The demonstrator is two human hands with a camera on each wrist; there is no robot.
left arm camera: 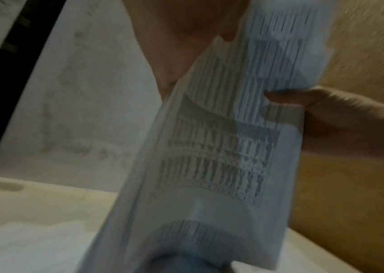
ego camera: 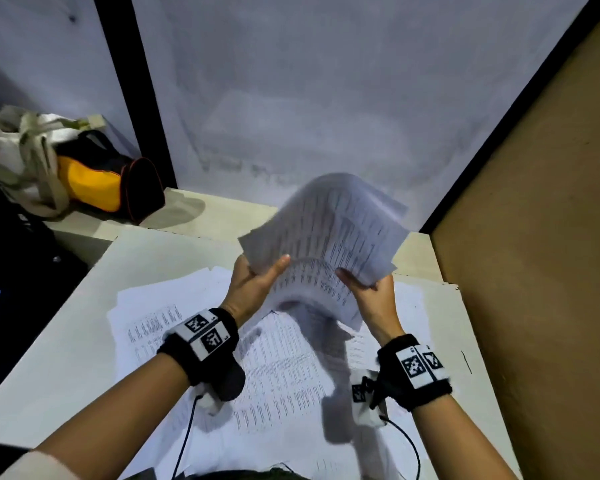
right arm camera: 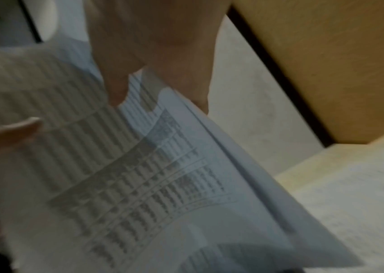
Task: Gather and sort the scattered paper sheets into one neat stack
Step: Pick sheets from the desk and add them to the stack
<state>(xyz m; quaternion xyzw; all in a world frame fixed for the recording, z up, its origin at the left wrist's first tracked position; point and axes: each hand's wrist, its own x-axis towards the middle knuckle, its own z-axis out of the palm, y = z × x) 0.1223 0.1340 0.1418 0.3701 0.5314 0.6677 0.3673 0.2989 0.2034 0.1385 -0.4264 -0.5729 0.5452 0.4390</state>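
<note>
A bundle of printed paper sheets (ego camera: 329,237) is held up above the table, bent and fanned, its edges uneven. My left hand (ego camera: 257,282) grips its left lower edge, thumb on top. My right hand (ego camera: 364,289) grips the right lower edge, thumb over the print. The left wrist view has the bundle (left arm camera: 221,147) close up, with my right hand's thumb (left arm camera: 289,97) on it. The right wrist view is blurred: the bundle (right arm camera: 139,175) under my right thumb (right arm camera: 118,88). More printed sheets (ego camera: 274,368) lie scattered on the table beneath both hands.
The pale table (ego camera: 66,341) ends in a drop at the left. A brown board (ego camera: 534,237) walls the right side and a grey wall (ego camera: 291,98) stands behind. A black and yellow bag (ego camera: 111,178) and a cloth tote (ego camera: 18,157) sit at the back left.
</note>
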